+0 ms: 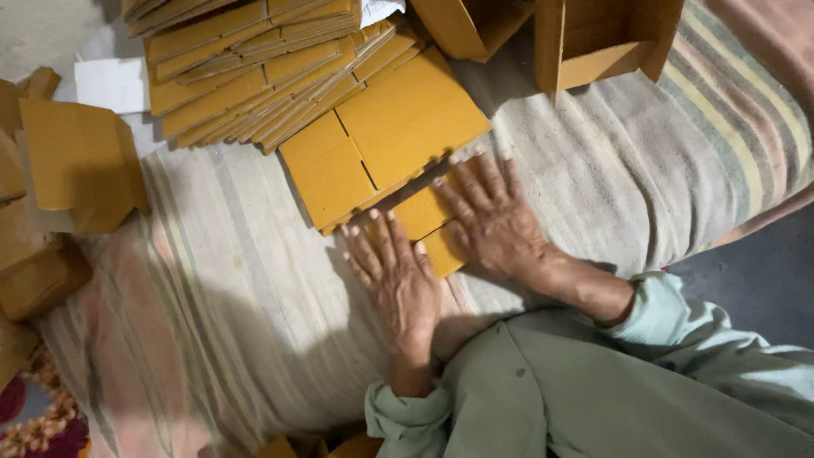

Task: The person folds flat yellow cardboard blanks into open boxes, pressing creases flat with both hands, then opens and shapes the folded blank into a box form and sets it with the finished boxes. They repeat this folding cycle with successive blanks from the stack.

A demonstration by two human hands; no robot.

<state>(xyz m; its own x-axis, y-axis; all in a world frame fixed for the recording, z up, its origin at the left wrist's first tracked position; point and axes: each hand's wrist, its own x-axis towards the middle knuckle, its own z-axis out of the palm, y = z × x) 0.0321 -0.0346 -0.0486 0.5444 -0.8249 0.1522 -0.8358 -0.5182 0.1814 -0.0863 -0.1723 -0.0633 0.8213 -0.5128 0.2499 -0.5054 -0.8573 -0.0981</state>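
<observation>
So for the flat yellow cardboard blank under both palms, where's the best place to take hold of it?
Probably the near edge of the flat cardboard blank, coming from the person's side. It lies flat on the striped cloth, its far end tucked under another flat sheet; the left hand and right hand press it down.

Striped blanket [644, 170] in grey, pink and cream, spread wide as the work surface. Directly on it: a flat yellow cardboard blank [386, 144] at centre, a fanned pile of flat blanks [254, 68] toward top left, folded yellow boxes [76, 161] along the left edge. Also two open boxes [606, 38] at the top, both hands pressed flat near the middle.
</observation>
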